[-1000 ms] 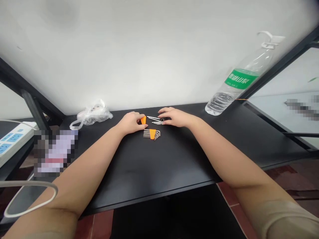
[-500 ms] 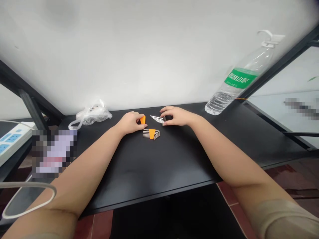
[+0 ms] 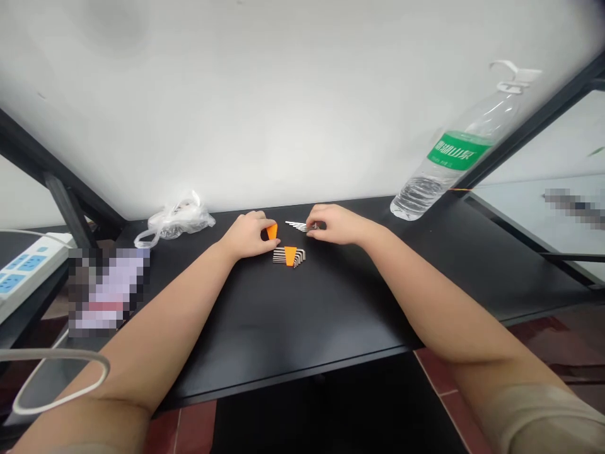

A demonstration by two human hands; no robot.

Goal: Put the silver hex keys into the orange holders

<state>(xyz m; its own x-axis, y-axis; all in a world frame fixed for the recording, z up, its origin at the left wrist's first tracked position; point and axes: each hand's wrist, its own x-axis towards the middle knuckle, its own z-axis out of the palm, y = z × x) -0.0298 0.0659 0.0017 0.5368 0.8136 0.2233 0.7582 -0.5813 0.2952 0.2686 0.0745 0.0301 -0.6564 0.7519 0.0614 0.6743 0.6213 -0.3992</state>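
Observation:
My left hand [image 3: 248, 236] is closed, pinching an orange plastic hex key holder [image 3: 272, 231] between thumb and fingers. To its right, several loose silver hex keys [image 3: 295, 225] lie fanned together, long ends pointing left. My right hand [image 3: 334, 224] has its thumb and fingers closed around their bent ends, which are mostly hidden. Just in front of both hands, a second set of hex keys [image 3: 300, 255] rests on the black table [image 3: 302, 302], seated in another orange holder [image 3: 290, 256].
A crumpled clear plastic bag [image 3: 179, 217] lies at the back left. A large bottle with a green label [image 3: 458, 151] stands at the back right near the wall. On the left are a power strip [image 3: 28, 265], a blurred-out flat item [image 3: 111, 287] and a white cable [image 3: 101, 372].
The fingers of my right hand have closed in on the bent ends of the loose hex keys. My left hand still holds the orange holder. The view has shifted slightly.

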